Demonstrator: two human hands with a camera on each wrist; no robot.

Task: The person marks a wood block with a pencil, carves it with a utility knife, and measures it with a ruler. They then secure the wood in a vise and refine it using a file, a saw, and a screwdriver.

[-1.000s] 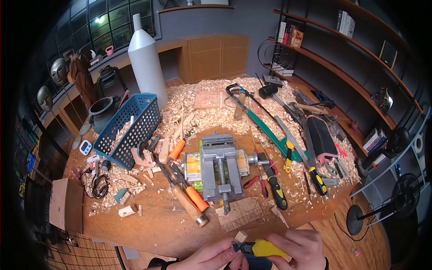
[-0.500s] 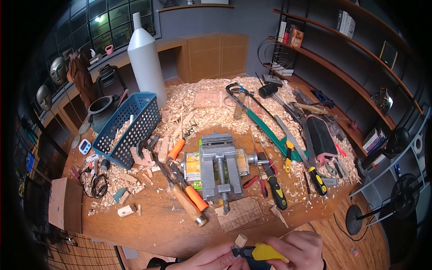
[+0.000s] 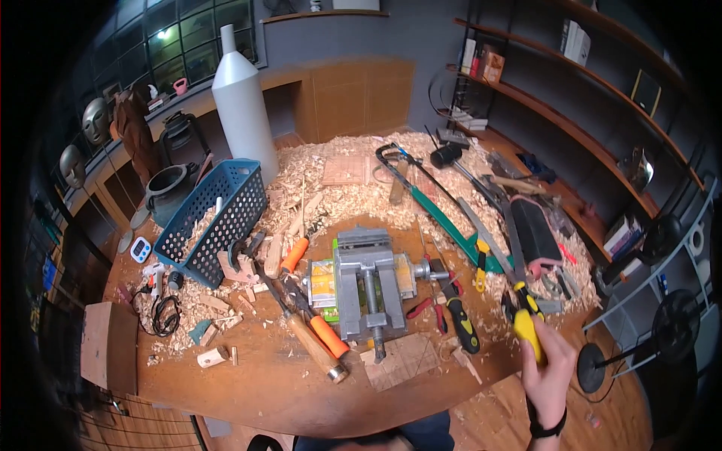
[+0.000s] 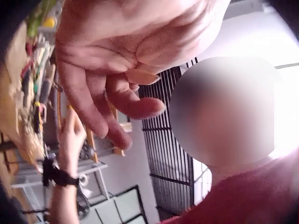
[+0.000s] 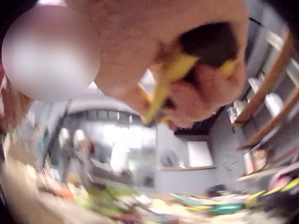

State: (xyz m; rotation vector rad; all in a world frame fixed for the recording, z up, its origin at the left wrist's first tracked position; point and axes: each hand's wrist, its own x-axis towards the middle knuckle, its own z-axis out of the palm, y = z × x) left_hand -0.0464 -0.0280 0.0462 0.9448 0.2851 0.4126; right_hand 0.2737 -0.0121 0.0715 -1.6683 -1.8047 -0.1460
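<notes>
At the table's right front edge in the head view, my right hand [image 3: 549,368] grips a yellow-and-black hand tool [image 3: 529,334], its dark end pointing away from me. This tool overlaps a yellow-and-black handle [image 3: 529,301] lying on the table. In the right wrist view, fingers curl round the tool [image 5: 175,70]. My left hand [image 4: 117,65] is almost wholly below the head view. The left wrist view shows its fingers bent, with a small tan wooden block [image 4: 142,76] tucked under the thumb and mostly hidden.
A grey vise [image 3: 370,286] stands mid-table. Orange-handled tools [image 3: 328,337] and a wooden-handled chisel [image 3: 316,346] lie left of it. To its right are a black-and-yellow handle [image 3: 462,327] and a green saw [image 3: 440,214]. Wood shavings surround a blue basket [image 3: 214,218].
My right hand has carried the yellow-and-black tool away from the left hand, rightward and forward to the table's right edge. My left hand and the wooden block have dropped out of the head view.
</notes>
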